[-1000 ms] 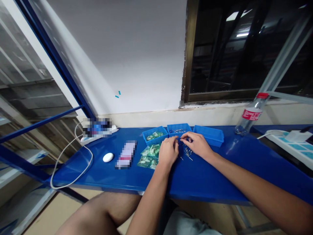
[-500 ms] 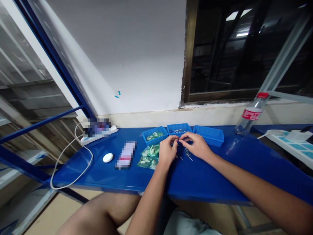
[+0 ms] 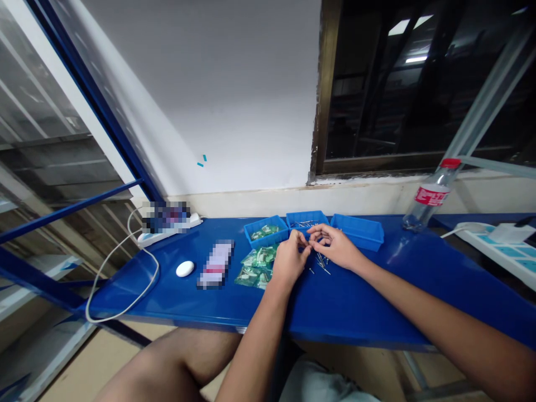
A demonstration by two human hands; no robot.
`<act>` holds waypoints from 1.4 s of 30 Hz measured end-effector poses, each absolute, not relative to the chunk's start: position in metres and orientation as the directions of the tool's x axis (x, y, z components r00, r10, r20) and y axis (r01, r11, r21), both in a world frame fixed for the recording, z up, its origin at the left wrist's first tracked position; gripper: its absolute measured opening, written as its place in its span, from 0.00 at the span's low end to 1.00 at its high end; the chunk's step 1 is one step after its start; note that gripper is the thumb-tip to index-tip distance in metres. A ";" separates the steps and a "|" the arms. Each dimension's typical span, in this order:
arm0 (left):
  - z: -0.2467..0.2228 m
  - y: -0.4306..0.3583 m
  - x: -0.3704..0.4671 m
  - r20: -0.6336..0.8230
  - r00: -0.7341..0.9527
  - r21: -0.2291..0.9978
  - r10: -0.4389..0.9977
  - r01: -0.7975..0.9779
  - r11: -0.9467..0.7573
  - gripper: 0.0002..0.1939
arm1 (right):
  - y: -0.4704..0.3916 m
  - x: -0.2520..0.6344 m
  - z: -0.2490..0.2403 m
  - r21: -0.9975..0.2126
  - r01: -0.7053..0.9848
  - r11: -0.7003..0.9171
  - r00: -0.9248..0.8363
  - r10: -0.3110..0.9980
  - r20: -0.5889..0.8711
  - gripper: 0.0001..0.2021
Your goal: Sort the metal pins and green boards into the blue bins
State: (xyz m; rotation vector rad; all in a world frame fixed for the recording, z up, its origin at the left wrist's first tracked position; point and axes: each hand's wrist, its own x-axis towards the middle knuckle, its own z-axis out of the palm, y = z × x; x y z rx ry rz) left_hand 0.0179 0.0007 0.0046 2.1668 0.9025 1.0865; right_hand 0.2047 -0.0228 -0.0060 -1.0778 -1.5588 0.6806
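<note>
Over the blue table (image 3: 360,301), my left hand (image 3: 293,257) and my right hand (image 3: 334,245) meet at the fingertips. Both are closed in a pinch, and whatever sits between the fingers is too small to make out. Several loose screws (image 3: 323,264) lie on the table just under my right hand. Behind the hands stands a blue bin (image 3: 307,216) with more screws in it. Left of my left hand are small green-printed plastic packets (image 3: 253,274), and another blue bin (image 3: 248,233) holds similar packets. A third blue bin (image 3: 368,241) stands behind my right hand.
A clear bottle with a red cap (image 3: 431,195) stands at the back right, near a white power strip (image 3: 494,248). To the left lie a white oval object (image 3: 185,269), a blurred-out flat item (image 3: 216,265), another power strip (image 3: 167,234) and a looping white cable (image 3: 157,271).
My left hand has shifted slightly right and down, and its fingers have curled closer to my right fingertips. My right hand has barely moved. The bins and packets stay in place.
</note>
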 end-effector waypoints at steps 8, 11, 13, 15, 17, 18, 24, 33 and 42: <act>0.009 -0.001 0.022 0.518 0.408 0.761 0.752 0.182 -0.623 0.08 | -0.024 0.205 -0.003 -0.877 0.242 0.414 0.044 0.899 0.436 0.15; 0.010 0.000 0.022 0.506 0.352 0.815 0.788 0.105 -0.570 0.08 | -0.026 0.207 -0.001 -0.868 0.248 0.430 0.021 0.893 0.449 0.15; 0.010 0.001 0.022 0.485 0.329 0.845 0.810 0.062 -0.531 0.09 | -0.029 0.207 0.002 -0.847 0.298 0.441 -0.019 0.889 0.457 0.16; 0.010 0.002 0.022 0.463 0.323 0.870 0.825 0.013 -0.493 0.11 | -0.032 0.207 0.003 -0.813 0.368 0.450 -0.077 0.887 0.456 0.19; 0.011 0.002 0.022 0.444 0.330 0.888 0.833 -0.034 -0.459 0.14 | -0.035 0.206 0.005 -0.784 0.417 0.460 -0.137 0.885 0.446 0.23; 0.011 0.002 0.022 0.437 0.334 0.893 0.835 -0.048 -0.448 0.15 | -0.035 0.205 0.005 -0.776 0.429 0.463 -0.160 0.884 0.439 0.24; 0.017 -0.003 0.019 0.436 0.293 0.868 0.851 0.114 -0.484 0.17 | -0.032 0.207 0.001 -0.775 0.476 0.416 -0.035 0.889 0.456 0.15; 0.014 -0.003 0.020 0.377 0.401 0.879 0.835 0.129 -0.459 0.27 | -0.029 0.211 0.003 -0.648 0.599 0.471 -0.056 0.832 0.552 0.09; 0.015 -0.001 0.018 0.398 0.323 0.859 0.859 0.199 -0.473 0.29 | -0.031 0.203 0.004 -0.638 0.575 0.512 -0.099 0.818 0.567 0.10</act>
